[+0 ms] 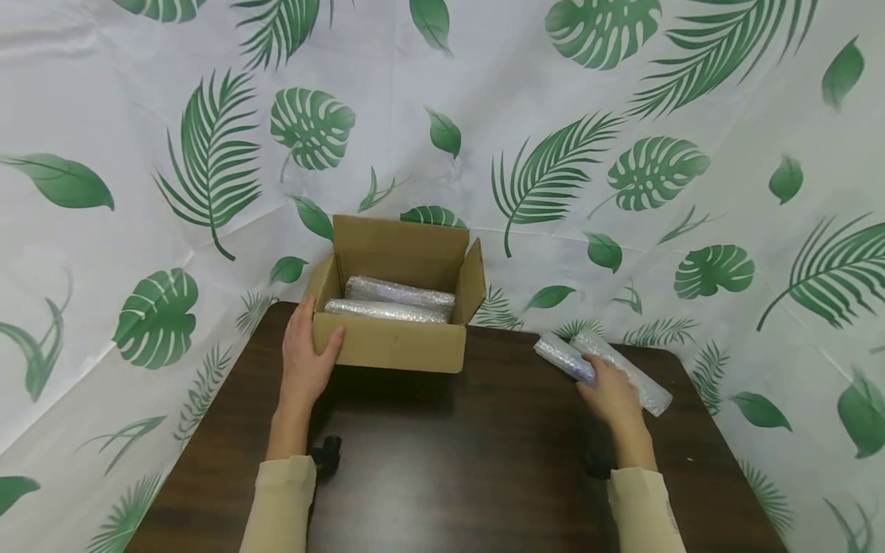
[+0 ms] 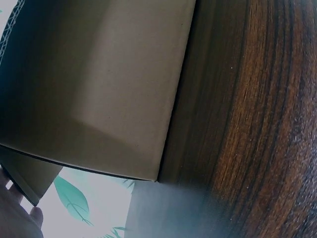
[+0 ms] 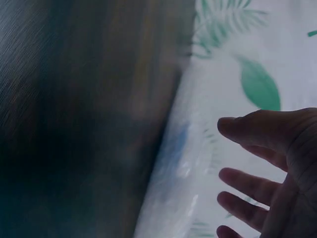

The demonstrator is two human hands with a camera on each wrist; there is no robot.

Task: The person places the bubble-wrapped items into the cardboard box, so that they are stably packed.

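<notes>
An open cardboard box stands at the back left of the table, with bubble-wrapped bundles lying inside. My left hand grips its left front corner, the thumb on the front panel and the fingers along the side. In the left wrist view, part of that hand shows at the lower left beside a flap. My right hand is over two more wrapped bundles, a shorter one and a longer one. In the right wrist view its fingers are spread, with nothing between them; what the wrap covers is unclear.
A dark wooden table lies under everything. Behind and beside it hangs a white cloth printed with green leaves. The box's right flap sticks up and outward.
</notes>
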